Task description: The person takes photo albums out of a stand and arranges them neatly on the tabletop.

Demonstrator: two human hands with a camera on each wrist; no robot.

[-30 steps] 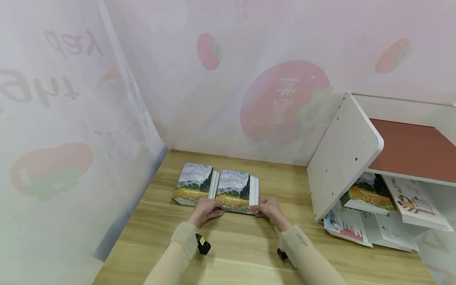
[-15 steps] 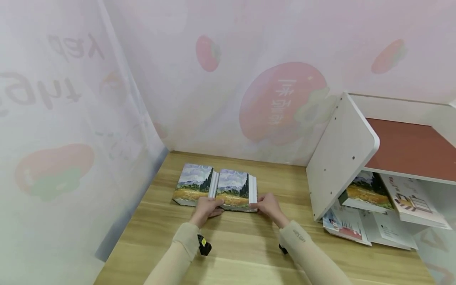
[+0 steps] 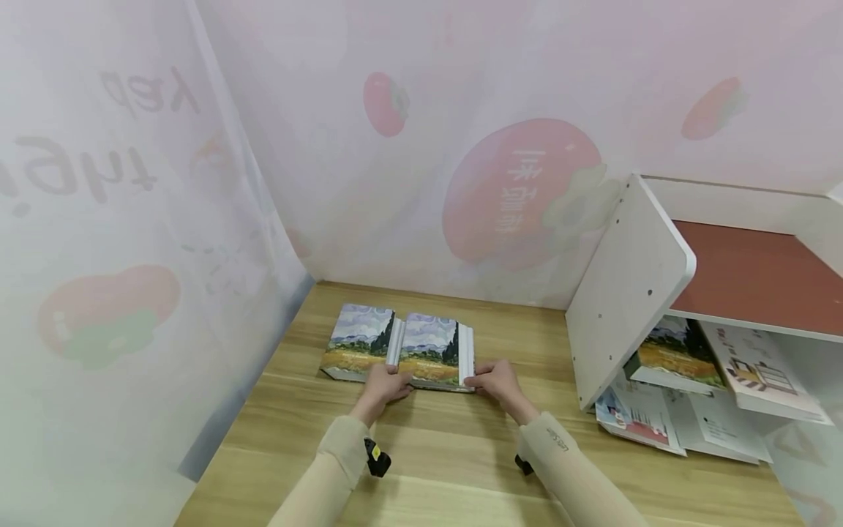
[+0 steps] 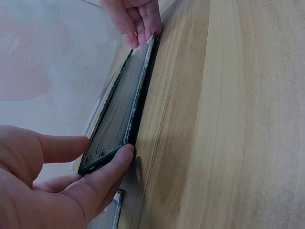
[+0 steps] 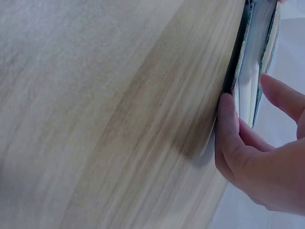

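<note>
Two books with the same landscape-painting cover lie side by side on the wooden table. The left book lies untouched. My hands hold the right book by its near corners. My left hand pinches the near left corner, thumb below and forefinger above, as the left wrist view shows with the hand on the book's edge. My right hand grips the near right corner; in the right wrist view its thumb presses the book's lower edge, fingers curled above.
A white shelf unit stands at the right, with a slanted side panel and a red-brown top. Another landscape book and loose papers lie under it. Tomato-print curtains close off the left and back.
</note>
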